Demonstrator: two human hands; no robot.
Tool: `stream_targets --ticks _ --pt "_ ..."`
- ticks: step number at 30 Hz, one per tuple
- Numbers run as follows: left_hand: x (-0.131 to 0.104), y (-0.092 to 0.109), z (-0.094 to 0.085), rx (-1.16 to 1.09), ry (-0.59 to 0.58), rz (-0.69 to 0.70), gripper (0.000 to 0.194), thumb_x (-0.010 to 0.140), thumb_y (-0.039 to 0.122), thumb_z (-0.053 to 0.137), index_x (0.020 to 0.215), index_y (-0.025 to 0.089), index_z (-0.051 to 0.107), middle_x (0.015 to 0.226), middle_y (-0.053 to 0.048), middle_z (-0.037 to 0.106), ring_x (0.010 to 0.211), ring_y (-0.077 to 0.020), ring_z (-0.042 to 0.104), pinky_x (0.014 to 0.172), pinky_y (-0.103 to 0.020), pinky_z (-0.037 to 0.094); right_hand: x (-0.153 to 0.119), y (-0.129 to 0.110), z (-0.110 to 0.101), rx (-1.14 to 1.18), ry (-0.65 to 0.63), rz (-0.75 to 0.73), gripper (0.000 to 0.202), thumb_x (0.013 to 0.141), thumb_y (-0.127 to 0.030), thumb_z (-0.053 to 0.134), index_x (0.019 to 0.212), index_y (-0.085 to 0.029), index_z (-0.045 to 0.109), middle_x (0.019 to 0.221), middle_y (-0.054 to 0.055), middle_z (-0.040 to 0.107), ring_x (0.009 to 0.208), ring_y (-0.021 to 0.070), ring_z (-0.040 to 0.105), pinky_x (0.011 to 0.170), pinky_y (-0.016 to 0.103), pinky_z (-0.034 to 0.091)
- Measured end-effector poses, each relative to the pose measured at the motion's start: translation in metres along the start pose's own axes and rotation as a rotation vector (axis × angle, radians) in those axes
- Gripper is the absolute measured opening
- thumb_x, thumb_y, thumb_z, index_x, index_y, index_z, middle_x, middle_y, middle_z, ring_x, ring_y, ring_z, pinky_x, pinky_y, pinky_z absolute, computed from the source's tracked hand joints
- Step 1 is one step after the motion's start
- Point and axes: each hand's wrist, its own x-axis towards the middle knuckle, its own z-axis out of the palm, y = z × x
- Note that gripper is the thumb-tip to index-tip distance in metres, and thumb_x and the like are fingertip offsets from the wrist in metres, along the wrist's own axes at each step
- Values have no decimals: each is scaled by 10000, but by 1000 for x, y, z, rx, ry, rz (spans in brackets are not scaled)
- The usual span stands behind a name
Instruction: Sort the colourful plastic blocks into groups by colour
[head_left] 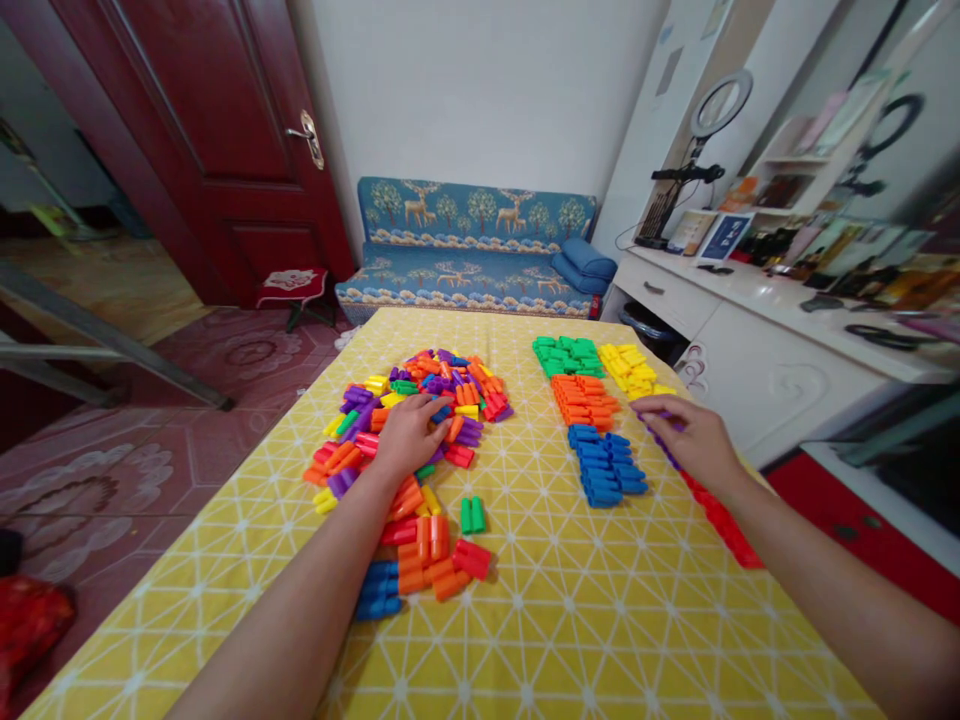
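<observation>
My left hand (411, 435) rests over a mixed pile of small plastic blocks (360, 400) in several colours. Its thumb and index finger are apart, close to a blue block (441, 413). At the right, my right hand (694, 437) has its fingers bent and pinched on a purple block (646, 418), partly hidden by the fingers, at a purple row. Single-colour groups lie nearby: green blocks (566, 357), yellow blocks (630, 372), orange blocks (583, 402), blue blocks (604, 467) and red blocks (724, 522), the last partly behind my right forearm.
A yellow patterned cloth (540, 620) covers the table. One green block (472, 515) lies a little apart from the pile. Beyond the table stand a blue sofa (465, 262) and a small red stool (292, 287). A white dresser (742, 340) flanks the right side.
</observation>
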Motion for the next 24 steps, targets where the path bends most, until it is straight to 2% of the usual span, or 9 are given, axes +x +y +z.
stream_targets --ticks 2,4,7,10,12,17,20,24 --pt "0 0 0 -1 0 0 376 885 349 520 1221 224 633 1066 -82 664 1002 -256 612 879 -379 484 -11 -39 29 66 -78 -108 173 818 -268 568 889 -215 717 981 61 718 927 198 658 833 349 504" --pt "0 -1 1 -6 -1 0 365 882 339 524 1212 231 637 1062 -76 667 1005 -253 613 884 -378 483 -23 -74 60 109 -210 -180 189 833 -222 539 916 -221 708 997 54 711 943 190 655 852 352 506" --pt "0 -3 3 -23 6 -2 353 879 329 529 1194 224 648 1065 -82 668 1017 -259 611 899 -391 478 -36 -109 107 122 -361 -241 328 812 -109 490 1042 -235 685 1121 49 678 1047 187 618 882 355 501" --pt "-1 -3 3 -58 18 -1 328 881 312 524 1169 225 655 1059 -77 669 1017 -253 609 905 -389 476 -35 -126 147 43 -342 -240 512 759 -17 461 1191 -231 632 1247 49 618 1185 183 532 1017 369 427" --pt "-1 -2 1 -88 25 2 303 892 301 507 1141 228 664 1051 -71 671 1014 -245 607 906 -382 474 -29 -135 166 -59 -309 -223 539 763 -7 471 1236 -226 609 1254 52 609 1196 190 508 1043 363 399" --pt "0 -1 -1 -136 34 9 283 921 308 468 1067 214 692 1009 -68 685 987 -233 610 904 -373 471 -10 -155 186 -377 -368 -218 389 809 -175 636 1195 -221 624 1135 81 641 1116 260 518 889 371 464" --pt "0 -3 2 -134 45 11 275 915 317 483 1061 222 695 996 -68 686 973 -233 610 890 -370 473 -5 -164 189 -532 -439 -204 330 810 -246 671 1135 -209 633 1100 84 631 1075 250 544 831 336 468" --pt "0 -4 4 -134 59 10 274 914 329 490 1064 226 695 998 -70 684 968 -236 609 871 -366 477 -5 -168 184 -587 -465 -151 384 808 -300 684 1175 -230 594 1139 72 596 1057 216 573 802 295 461"
